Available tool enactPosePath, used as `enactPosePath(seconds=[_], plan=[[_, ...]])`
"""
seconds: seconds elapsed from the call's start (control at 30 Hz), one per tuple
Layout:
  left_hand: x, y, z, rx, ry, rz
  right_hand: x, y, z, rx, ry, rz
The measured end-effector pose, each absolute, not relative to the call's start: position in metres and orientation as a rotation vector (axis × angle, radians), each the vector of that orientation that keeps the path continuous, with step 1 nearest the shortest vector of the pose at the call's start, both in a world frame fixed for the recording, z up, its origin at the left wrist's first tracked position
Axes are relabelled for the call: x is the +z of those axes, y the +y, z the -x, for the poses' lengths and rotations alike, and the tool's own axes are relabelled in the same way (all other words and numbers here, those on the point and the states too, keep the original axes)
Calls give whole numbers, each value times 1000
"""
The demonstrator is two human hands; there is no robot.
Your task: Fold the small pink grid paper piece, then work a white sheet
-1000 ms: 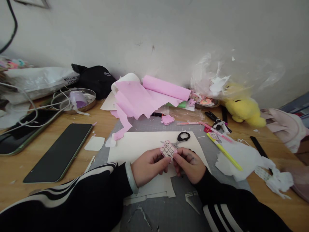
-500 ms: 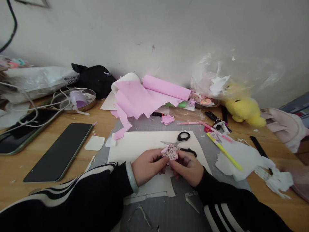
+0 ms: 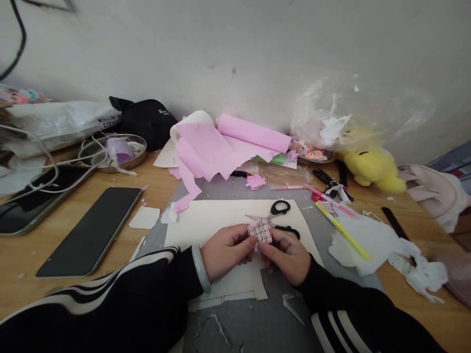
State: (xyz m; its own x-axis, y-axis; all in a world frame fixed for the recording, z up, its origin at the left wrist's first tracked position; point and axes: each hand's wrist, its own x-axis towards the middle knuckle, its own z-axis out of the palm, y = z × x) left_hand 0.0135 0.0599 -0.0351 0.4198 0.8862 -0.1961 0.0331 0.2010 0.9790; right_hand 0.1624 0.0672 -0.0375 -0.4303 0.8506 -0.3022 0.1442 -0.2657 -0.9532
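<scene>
both hands, left hand (image 3: pixel 225 252) and right hand (image 3: pixel 285 254), pinched on pink scale-patterned paper piece (image 3: pixel 260 231), no legible writing

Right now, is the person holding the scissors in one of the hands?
No, the scissors lie on the cream paper while both hands pinch a small pink paper piece.

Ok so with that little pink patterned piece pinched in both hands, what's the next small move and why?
Probably reach the right hand forward for the scissors. Both hands pinch the pink piece over the cream sheet, with the left hand able to hold it alone, and the scissors lie just beyond the fingers.
</scene>
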Motion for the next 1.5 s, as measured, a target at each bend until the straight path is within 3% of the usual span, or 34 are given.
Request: enactPosePath(seconds=[1.5], plan=[[-34, 60, -13, 751, 949, -1195, -35, 70, -163, 1709, -1410, 1229]])
